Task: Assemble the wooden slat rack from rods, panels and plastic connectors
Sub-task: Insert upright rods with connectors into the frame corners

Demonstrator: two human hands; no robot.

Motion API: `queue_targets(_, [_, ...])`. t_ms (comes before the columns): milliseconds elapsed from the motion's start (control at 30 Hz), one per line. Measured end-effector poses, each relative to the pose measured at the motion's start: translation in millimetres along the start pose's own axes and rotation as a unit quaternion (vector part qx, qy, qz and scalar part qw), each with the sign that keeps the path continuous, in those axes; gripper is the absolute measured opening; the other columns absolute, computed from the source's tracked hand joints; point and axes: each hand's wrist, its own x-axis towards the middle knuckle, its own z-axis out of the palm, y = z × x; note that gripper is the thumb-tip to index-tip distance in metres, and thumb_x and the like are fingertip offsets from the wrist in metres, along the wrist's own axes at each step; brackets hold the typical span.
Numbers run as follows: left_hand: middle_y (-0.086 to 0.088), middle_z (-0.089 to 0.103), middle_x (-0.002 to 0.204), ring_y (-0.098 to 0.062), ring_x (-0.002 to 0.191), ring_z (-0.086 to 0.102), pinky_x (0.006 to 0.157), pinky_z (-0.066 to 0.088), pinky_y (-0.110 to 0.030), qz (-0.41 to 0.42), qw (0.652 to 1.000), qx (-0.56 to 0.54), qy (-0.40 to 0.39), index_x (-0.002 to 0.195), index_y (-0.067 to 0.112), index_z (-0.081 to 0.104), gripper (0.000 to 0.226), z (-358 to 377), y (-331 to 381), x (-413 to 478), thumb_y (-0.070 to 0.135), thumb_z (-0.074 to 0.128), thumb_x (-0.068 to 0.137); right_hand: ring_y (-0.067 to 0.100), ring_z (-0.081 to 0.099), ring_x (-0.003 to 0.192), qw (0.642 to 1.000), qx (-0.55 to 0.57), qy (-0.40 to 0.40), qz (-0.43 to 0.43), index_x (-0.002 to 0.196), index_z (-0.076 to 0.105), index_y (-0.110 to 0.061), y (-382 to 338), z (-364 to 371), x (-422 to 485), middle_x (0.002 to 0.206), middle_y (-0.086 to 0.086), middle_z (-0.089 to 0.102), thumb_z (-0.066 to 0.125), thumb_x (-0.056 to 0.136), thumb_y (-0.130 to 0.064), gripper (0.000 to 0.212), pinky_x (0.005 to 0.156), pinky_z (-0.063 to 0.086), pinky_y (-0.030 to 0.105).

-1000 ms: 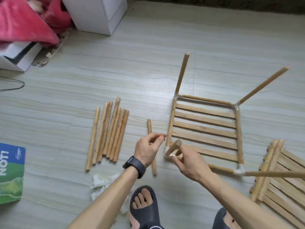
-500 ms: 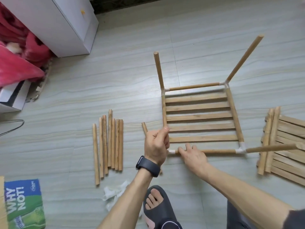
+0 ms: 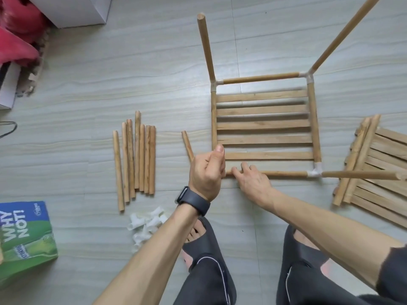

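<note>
The frame (image 3: 263,125) lies flat on the floor (image 3: 88,84) just ahead of the person's feet: five slats between two side rods, closed front and back by a rod each, with white connectors at the corners. Two uprights stand from the far corners, one (image 3: 206,47) at the left and one (image 3: 343,33) at the right, leaning outward in the wide-angle view. From the near right connector (image 3: 315,172) another rod (image 3: 361,175) sticks out to the right, over the edge of a stack of panels (image 3: 378,170).

The left hand (image 3: 206,175) sits over the near left corner of the frame, fingers curled into a fist and the thumb (image 3: 219,150) raised beside the left side rod (what the fingers close on is hidden under the hand, so I cannot tell whether it grips anything). A dark watch (image 3: 195,201) is on that wrist. The right hand (image 3: 253,183) is just beside it, fingers (image 3: 244,167) stretched out and resting on the near rod (image 3: 284,173), holding nothing.

Left of the frame a single rod (image 3: 186,144) lies on the floor, its near end hidden behind the left hand. Further left are eight loose rods (image 3: 137,157) side by side, and nearer the person a small pile of spare connectors (image 3: 146,225). A green and blue box (image 3: 24,238) sits at the left edge, a white cabinet (image 3: 74,9) and red cloth (image 3: 15,40) at the far left.
</note>
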Motion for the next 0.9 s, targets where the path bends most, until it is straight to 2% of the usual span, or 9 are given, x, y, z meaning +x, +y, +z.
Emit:
queue_targets(167, [0.008,0.029,0.043,-0.014,0.043,0.028,0.052,0.026,-0.034,-0.017,1.000,0.024,-0.011,0.040,0.027,0.037,0.053,3.3,7.7,0.7,0.044,0.045,0.089,0.031,0.048,0.110,1.000,0.007,-0.002,0.001,0.140,0.036,-0.017,-1.4,1.2,-5.5,0.129,0.011,0.041,0.040,0.101,-0.010,0.040,0.067,0.043,0.036])
queue_targets(300, [0.004,0.043,0.050,-0.015,0.049,0.041,0.052,0.036,-0.030,-0.040,0.997,-0.049,-0.054,0.051,0.027,0.048,0.049,-14.1,3.4,4.7,0.058,0.046,0.090,0.030,0.045,0.117,1.000,0.005,0.003,0.011,0.156,0.023,-0.022,-4.4,7.3,-6.0,0.140,0.010,0.039,0.046,0.102,-0.026,0.059,0.079,0.051,0.035])
queue_targets(400, [-0.004,0.066,0.077,-0.018,0.078,0.064,0.078,0.051,-0.034,-0.117,0.974,-0.180,0.078,0.077,0.019,0.066,0.050,-47.0,-13.1,23.7,0.055,0.039,0.099,0.029,0.042,0.121,1.000,0.001,0.011,0.002,0.159,0.015,-0.025,0.5,10.7,3.1,0.143,0.007,0.037,0.046,0.100,-0.048,0.071,0.089,0.050,0.036])
queue_targets(467, [0.004,0.066,0.101,-0.017,0.108,0.061,0.099,0.046,-0.040,-0.142,0.979,0.055,0.132,0.094,0.028,0.066,0.028,-59.4,-41.9,29.0,0.042,0.044,0.103,0.029,0.041,0.123,1.000,-0.017,0.000,-0.015,0.161,0.008,-0.027,6.1,12.7,7.9,0.145,0.006,0.035,0.044,0.101,-0.053,0.075,0.093,0.047,0.035])
queue_targets(500, [0.003,0.059,0.117,-0.019,0.124,0.051,0.106,0.040,-0.041,-0.158,0.960,0.214,0.087,0.105,0.035,0.064,0.018,-61.5,-60.3,28.0,0.039,0.048,0.101,0.029,0.040,0.123,1.000,-0.023,-0.003,-0.019,0.162,0.006,-0.027,7.8,13.3,7.9,0.145,0.006,0.034,0.043,0.101,-0.053,0.076,0.094,0.047,0.035])
queue_targets(600, [-0.007,0.012,0.163,-0.027,0.149,0.013,0.118,0.021,-0.045,-0.157,0.797,0.568,-0.133,0.143,0.043,0.041,0.049,-62.4,-118.1,24.6,0.051,0.049,0.095,0.029,0.040,0.121,0.999,-0.026,-0.002,-0.020,0.162,0.005,-0.026,7.9,13.7,8.0,0.145,0.006,0.033,0.044,0.100,-0.050,0.078,0.098,0.043,0.034])
queue_targets(667, [-0.001,-0.010,0.166,-0.026,0.151,0.005,0.119,0.016,-0.050,-0.126,0.745,0.636,-0.157,0.152,0.040,0.025,0.060,-62.3,-138.8,28.3,0.051,0.046,0.097,0.029,0.039,0.122,0.999,-0.028,-0.003,-0.020,0.162,0.004,-0.027,7.6,12.4,8.2,0.145,0.007,0.033,0.046,0.099,-0.051,0.079,0.099,0.042,0.034])
queue_targets(767, [-0.003,-0.009,0.167,-0.023,0.153,0.000,0.121,0.008,-0.049,-0.133,0.739,0.652,-0.111,0.157,0.028,0.015,0.063,-70.5,-150.8,38.3,0.043,0.041,0.102,0.028,0.038,0.122,0.999,-0.025,-0.011,-0.019,0.161,0.004,-0.028,11.0,10.4,8.1,0.145,0.005,0.032,0.047,0.098,-0.053,0.081,0.097,0.043,0.034])
queue_targets(900, [-0.009,-0.011,0.166,-0.023,0.152,-0.016,0.121,-0.006,-0.051,-0.163,0.690,0.702,-0.069,0.159,0.016,0.007,0.067,-97.3,-154.7,44.2,0.047,0.031,0.104,0.028,0.038,0.122,0.999,-0.027,-0.013,-0.017,0.162,0.002,-0.028,11.7,9.6,6.1,0.145,0.005,0.031,0.046,0.098,-0.055,0.081,0.099,0.044,0.035])
